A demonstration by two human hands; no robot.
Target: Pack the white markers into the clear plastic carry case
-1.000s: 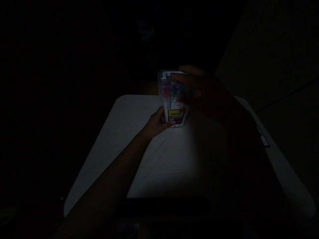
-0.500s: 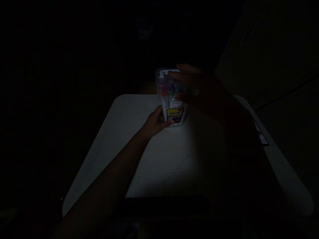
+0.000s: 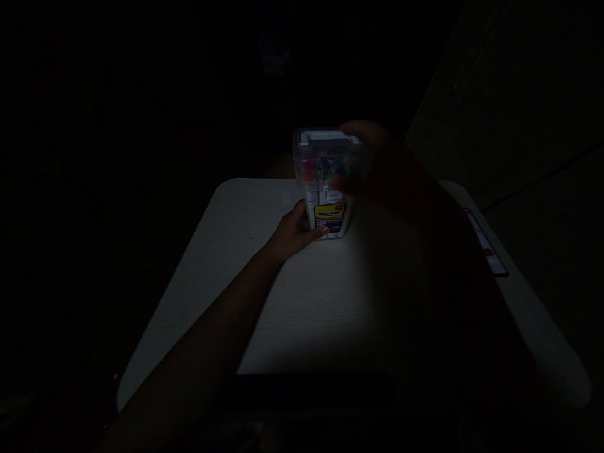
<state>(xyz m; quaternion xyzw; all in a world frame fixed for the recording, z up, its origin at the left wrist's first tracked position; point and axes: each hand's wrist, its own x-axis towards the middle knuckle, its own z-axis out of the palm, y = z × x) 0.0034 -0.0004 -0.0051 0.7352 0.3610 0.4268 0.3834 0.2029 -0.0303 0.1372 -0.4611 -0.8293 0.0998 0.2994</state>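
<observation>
A pale table [image 3: 330, 314] fills the lit middle of a very dark scene, its corners rounded and its far edge fading into black. A clear marker box [image 3: 325, 182] stands upright on the table near that far edge, with a white lid, coloured caps showing through the upper part and a yellow label low on its front. The left hand [image 3: 295, 231] is closed around the box's lower left side, thumb across the front just beside the label, the forearm running back over the table toward the camera. The right hand [image 3: 382, 170] is up at the box's upper right side, in shadow; its fingers seem to touch the lid and wall, but whether they grip cannot be told. A flat card [image 3: 486, 251] lies at the table's right edge, well apart from the box.
</observation>
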